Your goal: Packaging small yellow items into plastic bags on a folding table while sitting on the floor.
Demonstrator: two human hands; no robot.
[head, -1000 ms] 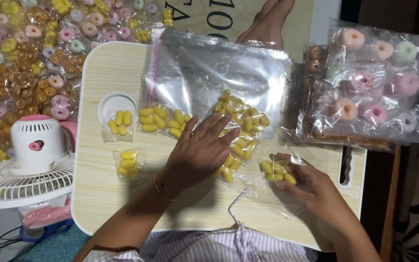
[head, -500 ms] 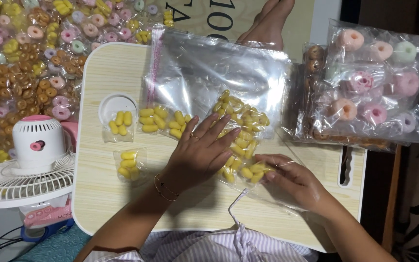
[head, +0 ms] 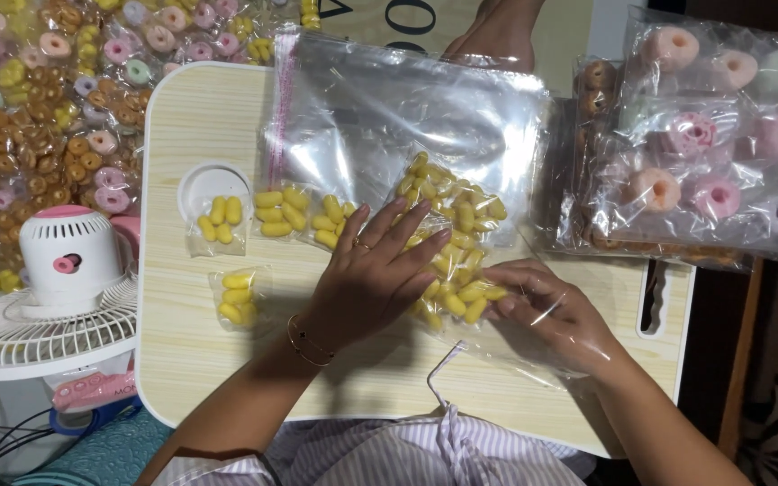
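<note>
My right hand (head: pixel 547 310) has slid left since a second ago, from the near right part of the table into the yellow heap, while my left hand (head: pixel 380 270) has stayed flat where it was. The right hand sits inside a thin clear bag (head: pixel 533 346), crinkled and glossy, its fingers curled around a few of the yellow capsule-shaped pieces at the heap's near right edge. The left hand is spread, palm down, fingertips resting on the pile of yellow pieces (head: pixel 452 234); it clenches nothing. The pieces are small, smooth and rounded like fat beans, heaped loosely at the middle of the pale wood-grain table (head: pixel 182 360).

Left of the heap lie small filled packets (head: pixel 294 214) of the same yellow pieces, one more packet (head: pixel 220 219) sits over the round cup recess, and another (head: pixel 238 295) lies nearer to me. A stack of flat shiny clear bags (head: pixel 407 117) covers the far middle of the table. On the right rests a large bag of pastel ring-shaped pieces (head: pixel 713 135), pink, peach and green. On the left stands a white and pink fan (head: pixel 56 288), with many brown, pink and yellow ring pieces (head: pixel 38 117) spread beyond it.
</note>
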